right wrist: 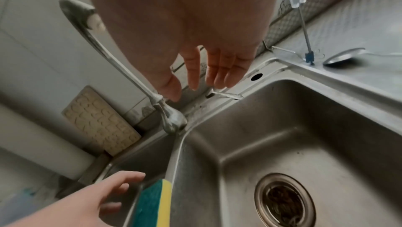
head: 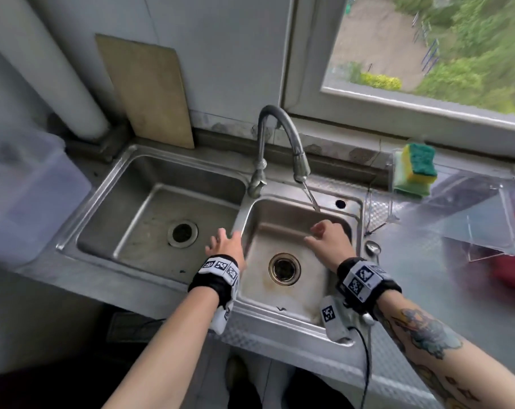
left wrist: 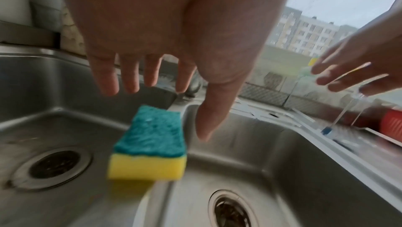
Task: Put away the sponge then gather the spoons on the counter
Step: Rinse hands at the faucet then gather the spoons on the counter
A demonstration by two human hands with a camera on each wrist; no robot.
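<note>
A yellow sponge point(left wrist: 150, 144) with a teal scrub top lies on the ridge between the two sink basins. My left hand point(head: 221, 242) hovers just above it with fingers spread and holds nothing; in the head view the hand hides the sponge. My right hand point(head: 316, 233) hangs over the right basin point(head: 294, 302), fingers relaxed and empty, close to the running water. One metal spoon point(head: 372, 247) lies on the counter just right of the sink, also visible as the spoon point(right wrist: 341, 56) in the right wrist view.
The faucet point(head: 280, 128) runs water into the right basin. Two more sponges point(head: 415, 169) sit in a clear holder at the back right. A clear rack point(head: 471, 202) and a red tub point(head: 513, 270) stand on the right counter. A cutting board point(head: 150, 90) leans on the wall.
</note>
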